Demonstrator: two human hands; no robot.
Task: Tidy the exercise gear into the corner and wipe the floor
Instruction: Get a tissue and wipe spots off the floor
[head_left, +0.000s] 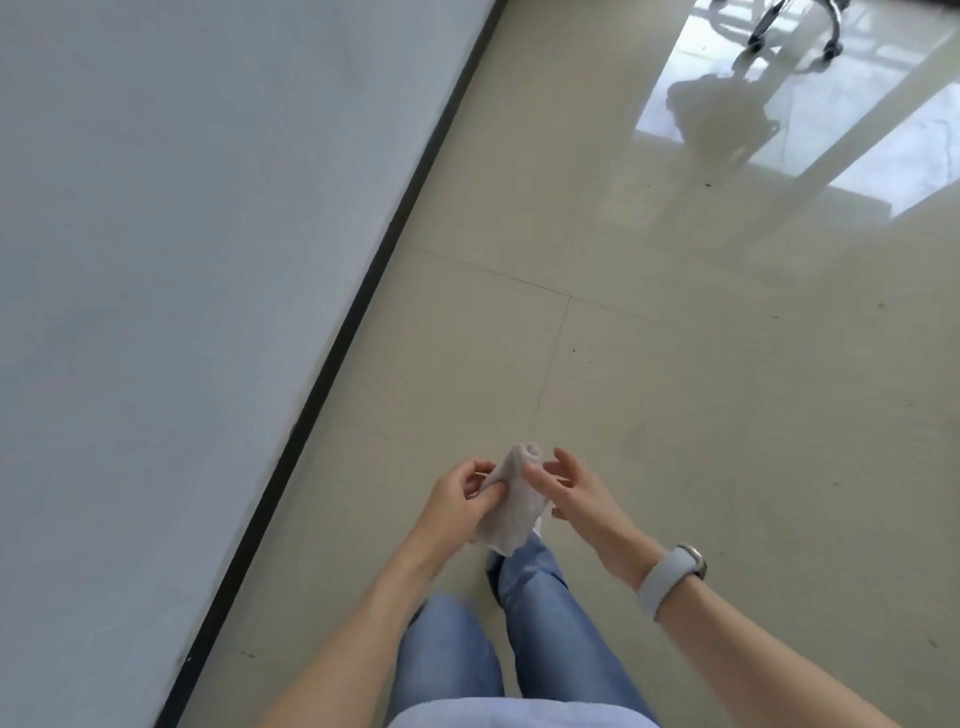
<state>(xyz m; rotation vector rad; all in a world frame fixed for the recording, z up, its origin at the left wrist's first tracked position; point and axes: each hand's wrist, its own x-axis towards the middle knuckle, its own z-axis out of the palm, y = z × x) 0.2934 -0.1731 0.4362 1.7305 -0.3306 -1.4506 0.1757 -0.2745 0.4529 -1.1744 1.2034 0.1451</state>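
1. A person stands on a pale tiled floor (675, 364), seen from above; legs in blue jeans (550, 634) show at the near edge, one foot ahead of the other.
2. The left hand (457, 501) holds a light grey cloth (511, 504); its thumb and fingers are curled and pinch the left edge of the fabric.
3. The right hand (569, 491) touches the cloth from the right; its thumb and forefinger pinch the upper part while the other fingers spread loosely.
4. The cloth hangs between the two hands above the floor, roughly over the forward foot; its top end is rolled or bunched, its lower end droops below the left palm.
5. A pale grey watch (672, 579) sits on the right wrist.
6. A grey wall (182, 260) fills the left side; a dark skirting strip (353, 322) runs diagonally where it meets the floor.
7. Far right, chair legs on castors (795, 26) stand on the glossy tiles; bright window light reflects there.
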